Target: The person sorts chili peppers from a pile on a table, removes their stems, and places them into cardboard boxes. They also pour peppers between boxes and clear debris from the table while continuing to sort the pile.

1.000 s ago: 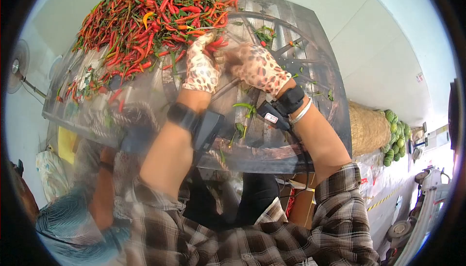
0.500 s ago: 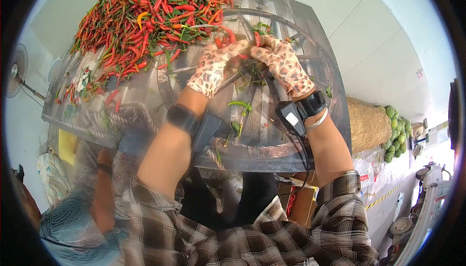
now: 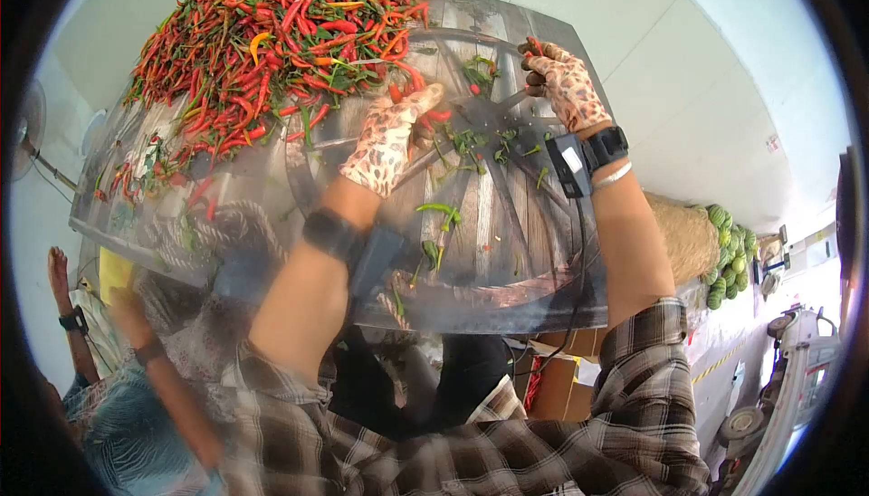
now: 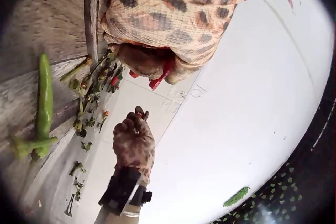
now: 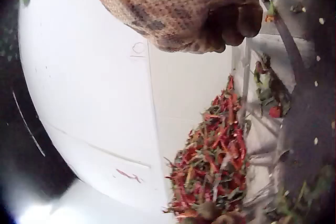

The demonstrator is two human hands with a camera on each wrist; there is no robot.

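Red chilies stick out of the left hand, whose gloved fingers curl round them beside the large chili pile. In the left wrist view, red chili ends show under the curled fingers of the left hand. The right hand is raised near the table's far right edge, apart from the left, with a bit of red chili at its fingertips. In the right wrist view, the fingers of the right hand are bent and hide what they hold.
Green stems and leaves lie scattered on the table, with green chilies nearer its front edge. Another person's arm is at the left. A woven sack and watermelons stand at the right.
My right hand has parted from the left and moved up and to the right. The left hand still grips red chilies. At the lower left, the other person's arms have moved.
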